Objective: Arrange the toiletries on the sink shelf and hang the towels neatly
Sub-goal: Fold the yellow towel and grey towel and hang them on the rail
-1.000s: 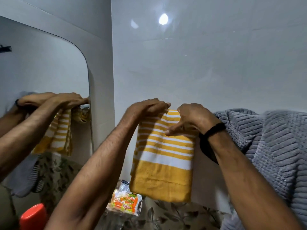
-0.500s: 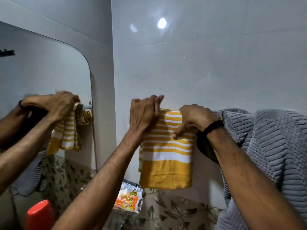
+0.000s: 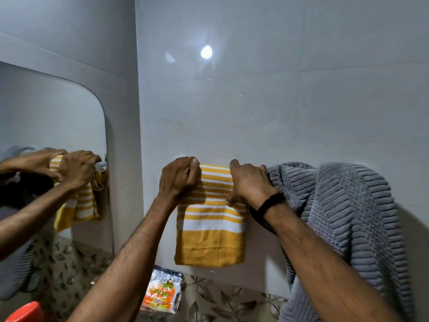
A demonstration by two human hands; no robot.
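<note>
Fingers (image 3: 193, 175) of left hand (image 3: 178, 182) and right hand (image 3: 250, 185) curl over yellow towel (image 3: 209, 231), gripping its top corners. It hangs folded against wall, just beside grey towel (image 3: 348, 205). Judged soft, light, limp; best held along top fold.

Glossy grey wall (image 3: 278, 117), rounded mirror (image 3: 51, 122)

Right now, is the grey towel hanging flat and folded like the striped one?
No, the grey towel hangs bunched and rumpled, while the yellow striped towel beside it hangs flat and folded.
</note>
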